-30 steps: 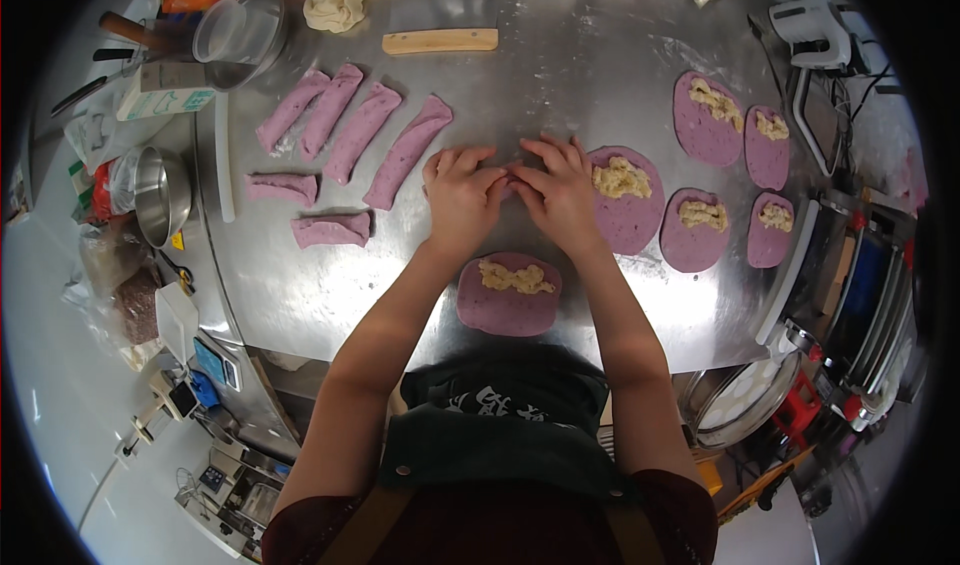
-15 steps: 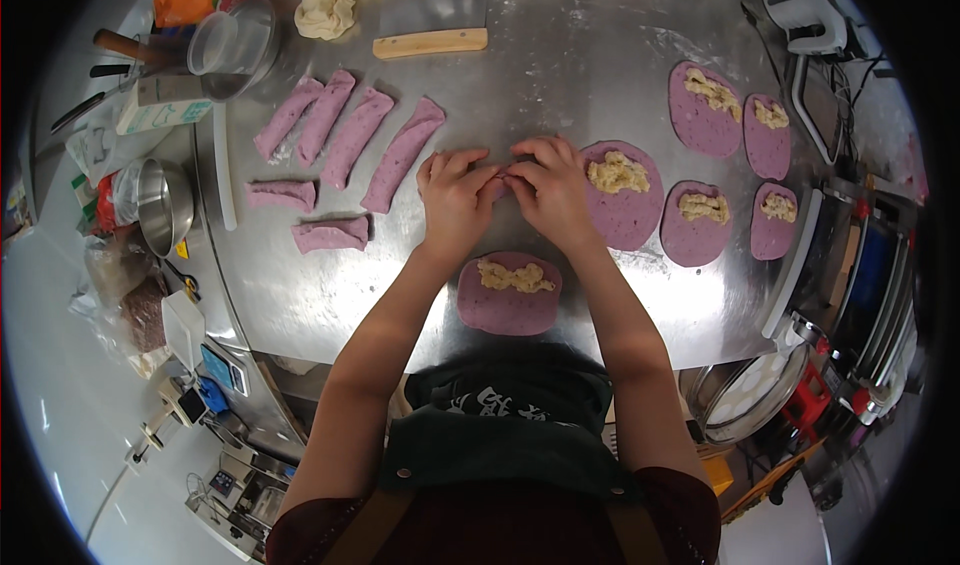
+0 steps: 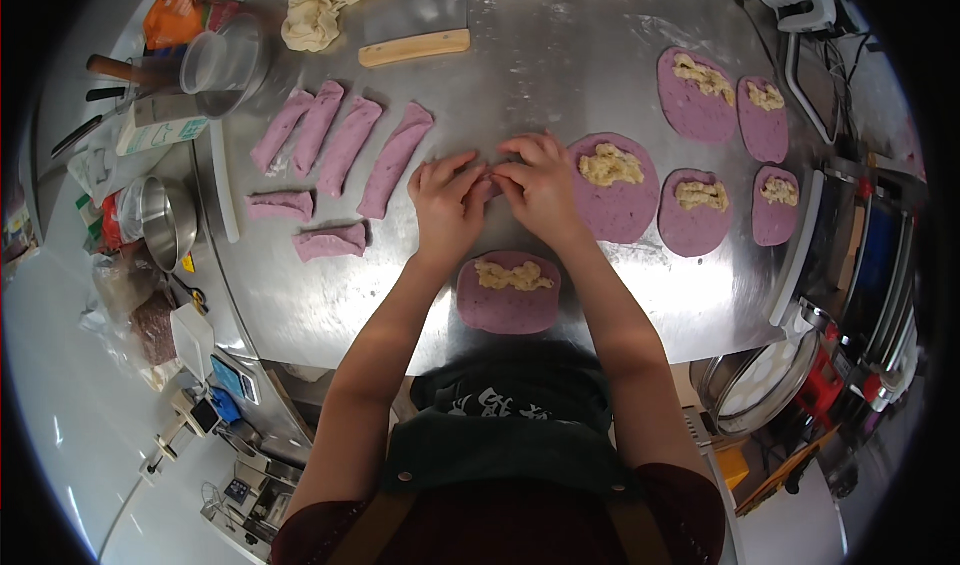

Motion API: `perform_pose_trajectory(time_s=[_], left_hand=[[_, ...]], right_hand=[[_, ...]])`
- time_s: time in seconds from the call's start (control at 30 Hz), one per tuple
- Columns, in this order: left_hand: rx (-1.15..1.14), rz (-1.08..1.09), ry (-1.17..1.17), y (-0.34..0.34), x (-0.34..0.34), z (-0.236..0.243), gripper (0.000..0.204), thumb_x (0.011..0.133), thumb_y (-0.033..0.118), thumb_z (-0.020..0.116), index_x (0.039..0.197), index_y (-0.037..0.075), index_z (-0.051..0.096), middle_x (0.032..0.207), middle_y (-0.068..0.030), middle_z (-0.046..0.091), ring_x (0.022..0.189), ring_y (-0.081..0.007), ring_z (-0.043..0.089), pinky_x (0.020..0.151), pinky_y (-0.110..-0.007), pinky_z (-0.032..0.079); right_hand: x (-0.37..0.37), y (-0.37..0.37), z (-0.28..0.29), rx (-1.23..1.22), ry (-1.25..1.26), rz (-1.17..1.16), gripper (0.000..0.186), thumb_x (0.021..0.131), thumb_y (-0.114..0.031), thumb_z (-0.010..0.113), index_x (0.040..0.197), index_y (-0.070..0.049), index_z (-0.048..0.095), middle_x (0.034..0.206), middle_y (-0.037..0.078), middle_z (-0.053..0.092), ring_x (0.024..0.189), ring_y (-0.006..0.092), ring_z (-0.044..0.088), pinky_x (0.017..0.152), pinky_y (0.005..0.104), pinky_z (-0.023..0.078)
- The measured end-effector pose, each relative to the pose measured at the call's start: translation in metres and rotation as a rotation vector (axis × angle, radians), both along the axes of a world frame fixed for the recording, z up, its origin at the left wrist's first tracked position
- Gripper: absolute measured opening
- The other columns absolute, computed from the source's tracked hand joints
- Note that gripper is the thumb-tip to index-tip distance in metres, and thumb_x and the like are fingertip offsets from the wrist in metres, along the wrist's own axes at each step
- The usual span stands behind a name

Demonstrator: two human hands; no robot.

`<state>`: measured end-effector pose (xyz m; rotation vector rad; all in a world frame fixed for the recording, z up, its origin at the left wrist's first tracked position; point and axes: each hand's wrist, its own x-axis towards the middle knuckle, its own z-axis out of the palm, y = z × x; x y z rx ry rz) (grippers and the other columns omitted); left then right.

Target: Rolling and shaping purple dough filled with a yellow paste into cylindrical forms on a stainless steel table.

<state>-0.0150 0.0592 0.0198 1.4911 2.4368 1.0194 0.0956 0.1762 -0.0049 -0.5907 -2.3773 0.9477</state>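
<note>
My left hand (image 3: 447,205) and my right hand (image 3: 540,193) meet at the middle of the steel table, fingertips curled together. Between them shows a bit of purple dough (image 3: 492,191), mostly hidden by the fingers and pinched from both sides. Just right of my right hand lies a large flat round of purple dough (image 3: 622,217) topped with a lumpy pale-yellow filling (image 3: 610,165). Closer to me, below the hands, rests another flat dough piece (image 3: 508,312) with filling along its far side. Left of my left hand is a long rolled purple dough log (image 3: 394,162).
More dough rolls (image 3: 348,150) lie at the left, two of them short. Several filled flat pieces (image 3: 695,230) spread over the right side. A wooden-handled scraper (image 3: 415,48) and a cloth (image 3: 318,15) lie at the far side. A metal bowl (image 3: 168,223) stands beyond the left edge.
The whole view has shifted slightly. Both hands stay together at the dough, with their fingers only slightly changed in position.
</note>
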Motion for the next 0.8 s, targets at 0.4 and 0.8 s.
perform_pose_trajectory(time_s=[0.4,0.8], left_hand=[[-0.033,-0.102,0.074,0.016,-0.002,0.002,0.017,0.070,0.012,0.074,0.087,0.010,0.073,0.109,-0.0031,0.065,0.099,-0.0232,0.057,0.097,-0.044,0.034],[-0.132,-0.124,-0.126,0.010,-0.033,0.017,0.030,0.072,0.015,0.073,0.100,0.005,0.065,0.095,-0.0108,0.065,0.090,-0.0283,0.059,0.086,-0.041,0.043]], right_hand=[[0.012,-0.001,0.009,0.161,-0.072,-0.083,0.020,0.071,-0.014,0.069,0.091,-0.011,0.071,0.116,0.005,0.059,0.116,0.0269,0.051,0.104,0.0547,0.032],[0.043,-0.025,0.047,-0.036,0.047,-0.145,0.026,0.075,-0.003,0.069,0.101,-0.003,0.067,0.111,0.009,0.060,0.104,0.0296,0.057,0.093,0.0412,0.045]])
